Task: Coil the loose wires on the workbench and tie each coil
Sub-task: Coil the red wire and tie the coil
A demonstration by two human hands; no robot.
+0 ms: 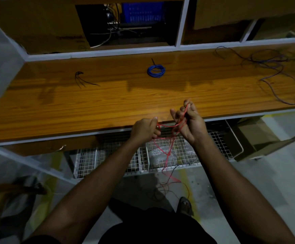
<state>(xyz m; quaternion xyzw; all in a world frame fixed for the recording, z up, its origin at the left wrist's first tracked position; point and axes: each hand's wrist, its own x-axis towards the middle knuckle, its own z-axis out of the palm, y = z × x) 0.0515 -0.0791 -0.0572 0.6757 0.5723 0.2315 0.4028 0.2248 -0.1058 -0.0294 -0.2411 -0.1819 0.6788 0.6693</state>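
**One red wire in hand, more loose on the bench**

One thin red wire (167, 152), strung between both hands just off the front edge of the workbench (90, 106), with a long tail dropping past the wire-mesh shelf (187, 152) below that edge and trailing onto the floor. Pinched in the curled fingers of the left hand (145, 129) at one end of the span; looped over and gripped by the curled fingers of the right hand (189, 120), a few turns apparently gathered there.

Likely light, limp and springy: thin insulated strand, prone to kinking, tangling on itself and sliding through a slack pinch. Best taken close to the gathered loops, feeding the tail hand over hand, keeping slight tension so the turns stay even. Snagging on the mesh a fair risk while hauling the tail up.

Farther back on the workbench, near its middle: a blue coil (156, 70), already wound, apparently tied. Toward the bench's left: a short dark wire scrap (81, 80). At its right end: a sprawl of loose purple wires (280, 73), not yet coiled. Behind the bench: shelving with cardboard boxes (37, 23).
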